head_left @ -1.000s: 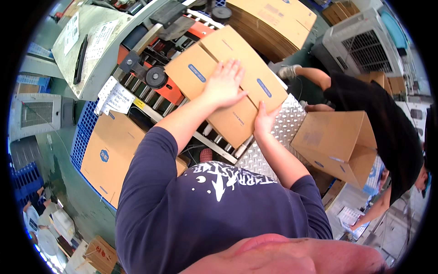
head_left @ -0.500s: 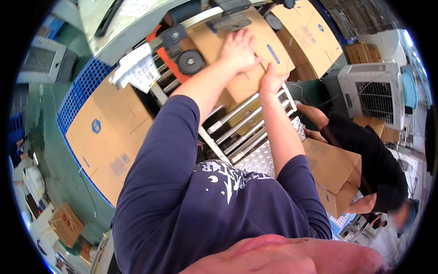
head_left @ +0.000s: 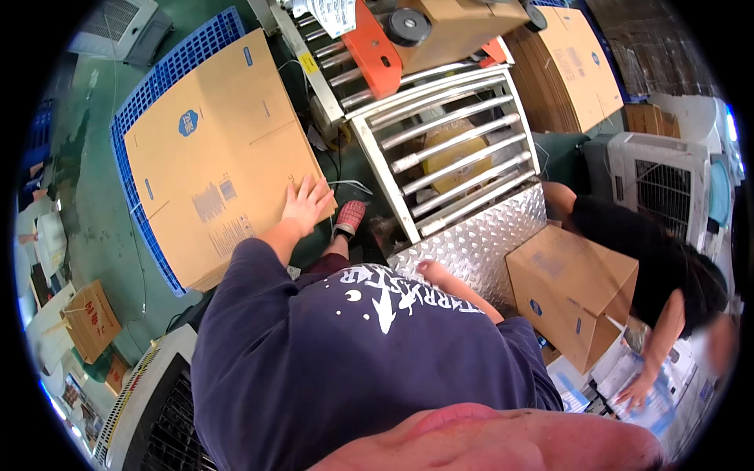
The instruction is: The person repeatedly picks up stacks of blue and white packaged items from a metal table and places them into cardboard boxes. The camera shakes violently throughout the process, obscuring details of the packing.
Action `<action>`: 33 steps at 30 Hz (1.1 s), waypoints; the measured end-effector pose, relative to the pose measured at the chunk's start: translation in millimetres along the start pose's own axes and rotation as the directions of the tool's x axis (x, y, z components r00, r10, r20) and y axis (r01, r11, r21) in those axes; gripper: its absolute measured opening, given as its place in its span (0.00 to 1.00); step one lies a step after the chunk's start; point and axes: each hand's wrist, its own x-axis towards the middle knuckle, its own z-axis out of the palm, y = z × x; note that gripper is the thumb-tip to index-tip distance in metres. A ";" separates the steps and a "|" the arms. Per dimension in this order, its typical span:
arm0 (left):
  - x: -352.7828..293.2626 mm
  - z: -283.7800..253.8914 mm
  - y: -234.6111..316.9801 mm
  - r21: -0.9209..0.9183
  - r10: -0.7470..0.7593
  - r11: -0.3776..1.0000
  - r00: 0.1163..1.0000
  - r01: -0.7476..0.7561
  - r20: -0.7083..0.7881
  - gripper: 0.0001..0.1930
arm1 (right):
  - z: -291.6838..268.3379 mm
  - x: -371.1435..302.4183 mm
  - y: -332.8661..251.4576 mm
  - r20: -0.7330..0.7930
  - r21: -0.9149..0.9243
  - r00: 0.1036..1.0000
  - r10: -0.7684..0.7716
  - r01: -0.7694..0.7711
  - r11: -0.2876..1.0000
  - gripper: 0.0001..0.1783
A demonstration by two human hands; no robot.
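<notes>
At the left, a stack of flattened cardboard boxes (head_left: 228, 141) lies on a blue plastic pallet (head_left: 126, 125). My left hand (head_left: 306, 207) rests on the stack's right edge, fingers spread, grasping nothing. My right hand (head_left: 430, 272) is in front of my chest, over the diamond-patterned metal plate (head_left: 487, 235). Its fingers look curled in, with nothing visible in them. Beyond the bare roller frame (head_left: 463, 145), a closed carton (head_left: 452, 35) sits between the black wheels of a machine with orange side plates (head_left: 375, 51).
On my right, an open-flapped carton (head_left: 573, 271) stands on the metal plate. Beside it a co-worker in black bends over, one hand (head_left: 640, 388) on plastic-wrapped goods. Another flat-box stack (head_left: 577, 67) is at the far right, near a white air cooler (head_left: 660, 184).
Both my hands have left the carton, which is now farther along in the machine. My left hand has come down onto the flat-box stack; my right has drawn back toward my body.
</notes>
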 end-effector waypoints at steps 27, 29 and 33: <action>-415.3 -268.2 260.4 0.654 0.539 0.748 -0.472 -0.113 -0.698 0.14 | 103.5 -420.3 94.0 -0.955 -0.188 0.063 -0.290 0.626 0.757 0.40; -406.4 -282.7 268.5 0.577 0.245 0.719 -0.636 -0.387 -0.732 0.16 | 124.9 -477.7 104.3 -0.911 -0.395 -0.285 -0.298 0.394 0.830 0.49; -340.4 -310.3 222.7 0.404 -0.072 0.650 -0.582 -0.643 -0.810 0.16 | 139.5 -592.7 101.0 -0.962 -0.221 -0.190 -0.194 0.130 0.967 0.51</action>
